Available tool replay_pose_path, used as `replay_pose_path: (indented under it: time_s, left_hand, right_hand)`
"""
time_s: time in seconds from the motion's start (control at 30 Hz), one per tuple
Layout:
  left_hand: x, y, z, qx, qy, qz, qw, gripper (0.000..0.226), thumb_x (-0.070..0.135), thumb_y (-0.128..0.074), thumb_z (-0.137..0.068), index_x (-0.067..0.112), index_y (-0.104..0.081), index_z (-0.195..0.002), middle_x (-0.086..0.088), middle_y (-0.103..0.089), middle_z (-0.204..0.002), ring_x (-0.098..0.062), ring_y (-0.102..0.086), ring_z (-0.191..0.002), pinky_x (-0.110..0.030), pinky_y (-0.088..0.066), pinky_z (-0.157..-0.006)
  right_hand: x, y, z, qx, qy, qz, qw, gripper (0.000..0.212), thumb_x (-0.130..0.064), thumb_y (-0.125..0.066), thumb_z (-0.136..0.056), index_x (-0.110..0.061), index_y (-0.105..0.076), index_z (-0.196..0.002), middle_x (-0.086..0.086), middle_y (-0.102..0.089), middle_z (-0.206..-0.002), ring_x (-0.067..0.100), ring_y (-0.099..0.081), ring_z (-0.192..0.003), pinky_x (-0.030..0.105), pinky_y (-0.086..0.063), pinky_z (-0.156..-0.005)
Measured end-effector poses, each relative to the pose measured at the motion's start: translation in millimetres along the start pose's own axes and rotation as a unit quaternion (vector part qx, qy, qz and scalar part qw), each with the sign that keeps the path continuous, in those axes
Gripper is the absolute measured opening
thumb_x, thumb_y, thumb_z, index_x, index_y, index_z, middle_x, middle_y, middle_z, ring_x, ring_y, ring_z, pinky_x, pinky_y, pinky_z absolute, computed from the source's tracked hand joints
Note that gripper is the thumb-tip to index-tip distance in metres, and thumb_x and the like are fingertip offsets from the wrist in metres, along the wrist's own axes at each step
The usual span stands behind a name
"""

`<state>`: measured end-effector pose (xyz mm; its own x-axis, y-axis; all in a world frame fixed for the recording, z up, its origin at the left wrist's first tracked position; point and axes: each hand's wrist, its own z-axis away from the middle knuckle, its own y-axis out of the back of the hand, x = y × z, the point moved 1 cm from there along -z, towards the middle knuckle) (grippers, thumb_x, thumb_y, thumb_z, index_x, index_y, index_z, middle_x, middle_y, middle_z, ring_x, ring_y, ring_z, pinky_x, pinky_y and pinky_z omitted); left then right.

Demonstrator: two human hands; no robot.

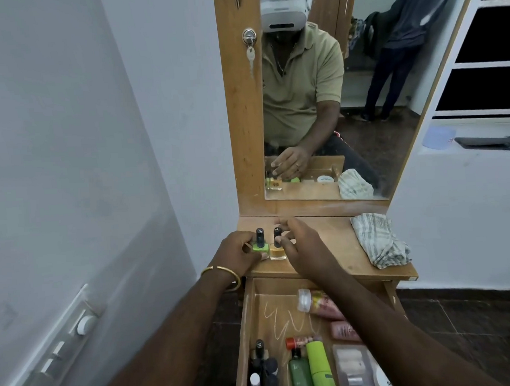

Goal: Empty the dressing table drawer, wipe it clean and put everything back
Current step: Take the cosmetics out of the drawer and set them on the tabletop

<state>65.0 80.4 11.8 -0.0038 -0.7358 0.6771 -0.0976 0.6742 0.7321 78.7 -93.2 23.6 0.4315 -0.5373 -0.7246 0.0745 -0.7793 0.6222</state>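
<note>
Very little writing can be read here. A pink tube (323, 306) lying in the open drawer (246, 327) shows a few dark letters near its white cap, seemingly "XO", partly hidden by an arm. A white round container (386, 383) at the bottom edge of the drawer shows one dark letter, perhaps "N". Small marks on the nail polish caps (259, 231) are too tiny to read.
</note>
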Motion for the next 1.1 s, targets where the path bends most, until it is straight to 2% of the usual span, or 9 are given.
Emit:
replay_pose_path:
  time_s: [0.1, 0.23, 0.3, 0.43, 0.53, 0.63, 0.77, 0.97, 1.1]
  left_hand:
    - [-0.2, -1.1, -0.9, -0.006, -0.007, 0.011, 1.0, 0.02, 0.029, -0.079, -0.079, 0.02, -0.065, -0.089, 0.004, -0.057, -0.084, -0.017, -0.055, -0.08, -0.029, -0.045, -0.07]
    - [-3.4, -2.6, -2.2, -0.006, -0.03, 0.016, 0.999, 0.023, 0.027, -0.079, -0.078, 0.031, -0.057, -0.076, 0.01, -0.052, -0.08, -0.01, -0.05, -0.075, -0.019, -0.035, -0.061]
    - [-8.2, -4.5, -5.1, -0.003, -0.039, 0.024, 0.999, 0.019, 0.027, -0.08, -0.077, 0.028, -0.061, -0.078, 0.004, -0.056, -0.083, -0.015, -0.054, -0.078, -0.02, -0.039, -0.064]
    - [-11.5, -6.4, -15.0, 0.023, -0.043, 0.038, 0.998, 0.019, 0.023, -0.08, -0.076, 0.017, -0.069, -0.089, 0.0, -0.06, -0.087, -0.015, -0.055, -0.081, -0.016, -0.039, -0.066]
    - [-6.7, -3.5, -33.3, 0.045, -0.033, 0.047, 0.997, 0.018, 0.023, -0.081, -0.075, 0.014, -0.069, -0.085, 0.0, -0.062, -0.084, -0.015, -0.056, -0.078, -0.014, -0.04, -0.063]
    - [-5.1, -2.6, -58.0, 0.051, -0.019, 0.059, 0.997, 0.023, 0.024, -0.083, -0.074, 0.018, -0.068, -0.09, 0.0, -0.065, -0.086, -0.017, -0.059, -0.08, -0.019, -0.044, -0.066]
    - [-8.9, -2.4, -84.4, 0.048, 0.007, 0.104, 0.993, 0.032, 0.019, -0.087, -0.07, 0.024, -0.061, -0.089, 0.009, -0.062, -0.083, -0.004, -0.056, -0.075, -0.009, -0.042, -0.064]
    - [-16.6, -1.6, -104.4, 0.054, 0.003, 0.132, 0.99, 0.029, 0.009, -0.089, -0.064, 0.014, -0.07, -0.084, 0.004, -0.067, -0.079, -0.005, -0.06, -0.071, -0.006, -0.047, -0.065]
    - [-16.7, -5.5, -103.1, 0.087, -0.007, 0.11, 0.99, 0.027, 0.014, -0.09, -0.063, 0.016, -0.072, -0.082, 0.004, -0.07, -0.08, -0.008, -0.064, -0.075, -0.012, -0.051, -0.069]
  right_hand:
    - [4.9, -0.6, 1.2, 0.003, -0.002, -0.014, 1.0, 0.034, -0.012, -0.058, -0.095, -0.023, -0.056, -0.126, 0.0, -0.062, -0.119, 0.013, -0.063, -0.098, 0.035, -0.054, -0.084]
    - [18.2, -2.1, 3.6, -0.012, -0.006, -0.01, 1.0, 0.048, -0.016, -0.074, -0.084, -0.023, -0.055, -0.128, -0.005, -0.059, -0.122, 0.008, -0.059, -0.101, 0.027, -0.053, -0.08]
    - [26.1, -4.1, 3.7, -0.022, -0.009, 0.017, 1.0, 0.049, -0.016, -0.079, -0.079, -0.025, -0.059, -0.123, -0.008, -0.059, -0.117, 0.006, -0.058, -0.097, 0.027, -0.053, -0.081]
    - [32.4, -5.6, -9.3, -0.015, -0.015, 0.047, 0.999, 0.032, -0.012, -0.079, -0.078, -0.02, -0.068, -0.107, -0.007, -0.06, -0.102, 0.009, -0.059, -0.085, 0.029, -0.053, -0.079]
    - [35.0, -5.0, -32.3, 0.007, -0.027, 0.038, 0.999, 0.031, -0.011, -0.079, -0.077, -0.019, -0.07, -0.105, -0.008, -0.06, -0.096, 0.01, -0.057, -0.083, 0.026, -0.048, -0.078]
    - [41.3, -4.9, -58.1, 0.011, -0.04, 0.042, 0.998, 0.028, -0.012, -0.08, -0.075, -0.017, -0.07, -0.102, -0.004, -0.065, -0.09, 0.015, -0.059, -0.083, 0.032, -0.05, -0.078]
    - [54.6, -9.0, -81.7, 0.018, -0.036, 0.027, 0.999, 0.026, -0.007, -0.08, -0.073, -0.016, -0.07, -0.096, -0.001, -0.069, -0.088, 0.016, -0.063, -0.08, 0.038, -0.054, -0.077]
    - [63.2, -14.0, -94.8, 0.023, -0.044, 0.014, 0.999, 0.032, -0.007, -0.078, -0.078, -0.015, -0.069, -0.107, -0.002, -0.067, -0.096, 0.013, -0.062, -0.085, 0.026, -0.053, -0.078]
    - [67.4, -16.6, -94.9, 0.061, -0.052, 0.008, 0.997, 0.033, -0.009, -0.082, -0.074, -0.014, -0.07, -0.104, -0.003, -0.066, -0.096, 0.007, -0.062, -0.083, 0.022, -0.055, -0.077]
